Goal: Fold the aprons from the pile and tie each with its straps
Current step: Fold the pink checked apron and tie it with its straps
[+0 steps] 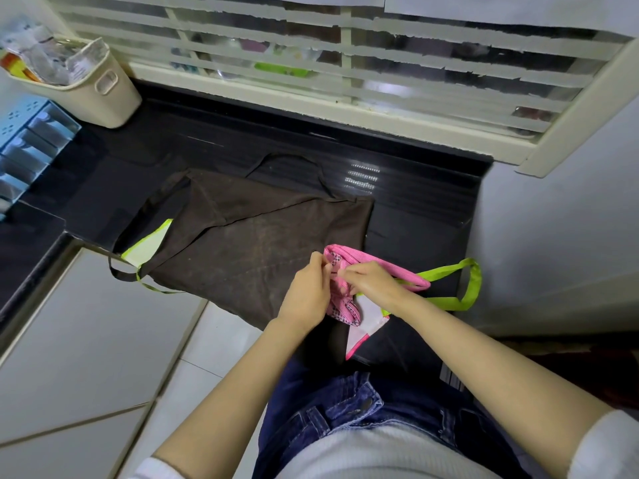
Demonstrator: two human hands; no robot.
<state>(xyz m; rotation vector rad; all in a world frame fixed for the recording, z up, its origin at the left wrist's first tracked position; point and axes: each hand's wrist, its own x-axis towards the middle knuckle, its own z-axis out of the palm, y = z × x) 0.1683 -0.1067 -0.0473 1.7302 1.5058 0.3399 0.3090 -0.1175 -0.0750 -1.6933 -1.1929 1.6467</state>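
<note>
**RISK: LOOSE KNOT AND SNAGGED STRAP AT THE PINK APRON**

Appears to be the tying step, judging by the grip. Find the folded pink apron (366,259) at the near right of the bench (415,216), overlapping the near corner of the spread brown apron (249,236) and lying above a white, pink-edged panel (368,323) hanging over the bench edge. Note the left hand (307,292) and right hand (373,280) meeting at the bundle, fingers (320,262) curled in and pinching pink cloth. Cannot tell whether strap or fold.

- Expect a slack knot if tension drops during a change of grip. Likely lets the folds spring open.
- Keep clear of the green strap (470,285) looping just right of the bundle and passing under the right wrist. Risks binding it into the knot.
- Avoid pulling toward the body. May drag the overhanging panel and the brown apron off the bench.
</note>
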